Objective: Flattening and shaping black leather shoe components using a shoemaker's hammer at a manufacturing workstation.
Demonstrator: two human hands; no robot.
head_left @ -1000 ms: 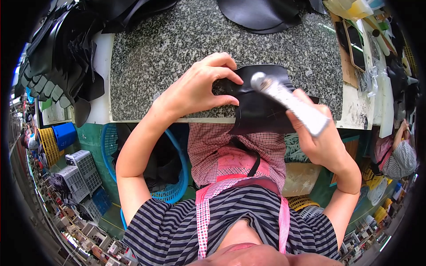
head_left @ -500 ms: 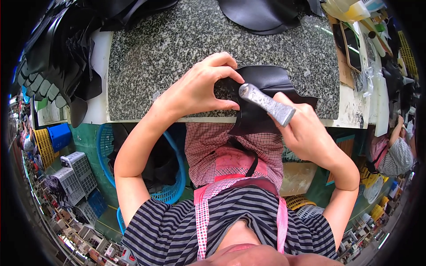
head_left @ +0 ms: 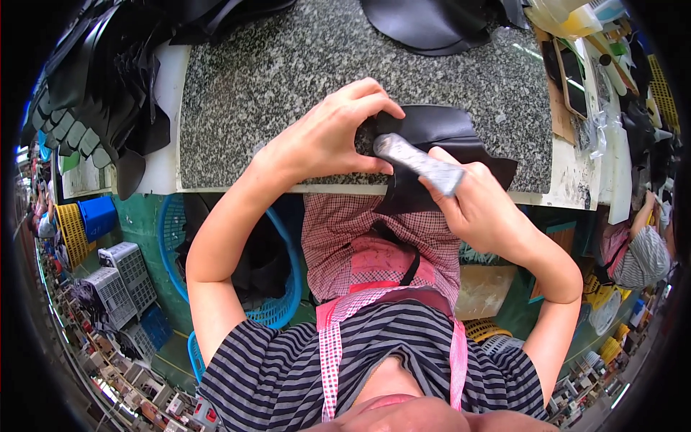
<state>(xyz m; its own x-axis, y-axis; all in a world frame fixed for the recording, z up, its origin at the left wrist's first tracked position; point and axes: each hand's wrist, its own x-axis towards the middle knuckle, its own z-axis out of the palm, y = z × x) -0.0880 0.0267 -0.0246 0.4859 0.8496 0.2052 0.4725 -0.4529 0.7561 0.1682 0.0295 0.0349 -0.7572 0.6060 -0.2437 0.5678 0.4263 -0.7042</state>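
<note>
A black leather piece [head_left: 439,122] lies on the speckled stone slab [head_left: 252,93], its lower part hanging over the front edge. My left hand [head_left: 335,133] curves around its left edge. The thumb and forefinger are apart, their tips on the leather, and the other fingers are bent behind. My right hand [head_left: 482,205] is closed on a grey metal hammer [head_left: 417,162]. The rounded end of its head is low over the leather's left edge, between my left thumb and forefinger. The grip is hidden in my right hand.
Stacked black leather pieces [head_left: 93,86] stand at the slab's left; more black pieces [head_left: 432,25] lie at its far edge. A phone-like dark device [head_left: 572,79] is on the right. Below the bench, a blue basket [head_left: 291,288] holds dark material. Another person [head_left: 640,252] is at far right.
The hammer has moved slightly left and down, its rounded end now nearer the leather's left edge. My left hand has shifted a little right along with small camera motion.
</note>
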